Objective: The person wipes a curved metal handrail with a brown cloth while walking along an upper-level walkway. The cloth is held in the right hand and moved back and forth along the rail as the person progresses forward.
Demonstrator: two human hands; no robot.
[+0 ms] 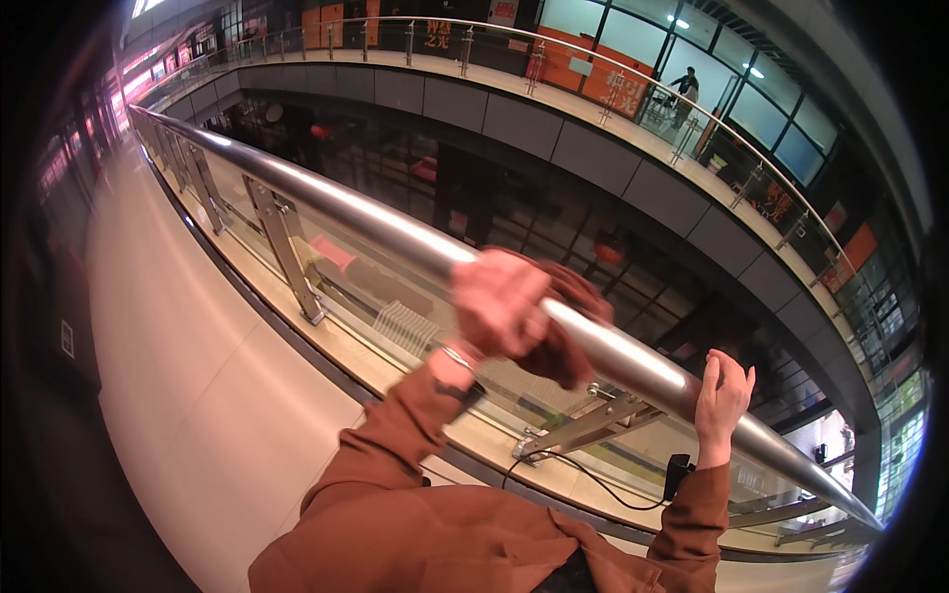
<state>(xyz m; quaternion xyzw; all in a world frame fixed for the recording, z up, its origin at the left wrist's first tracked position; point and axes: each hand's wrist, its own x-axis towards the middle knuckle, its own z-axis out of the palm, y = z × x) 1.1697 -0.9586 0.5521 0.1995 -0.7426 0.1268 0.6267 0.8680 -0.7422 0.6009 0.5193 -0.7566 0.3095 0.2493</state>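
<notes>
A polished stainless-steel handrail [356,207] runs slantwise across the view in front of me. My left hand [500,300], blurred, is on the rail's near side and top, clutching a dark brown cloth [567,359]. The cloth wraps over the rail and hangs down on both sides of it. Farther right, my right hand [723,393] lies across the rail with its fingers bent and slightly apart, and I see nothing in it. A bracelet [454,357] is around my left wrist.
Metal posts [278,248] and glass panels stand below the rail, on a pale ledge. A black cable [586,465] loops near my right sleeve. Beyond the rail lies a deep drop to a lower floor. A person [683,93] is on the opposite walkway.
</notes>
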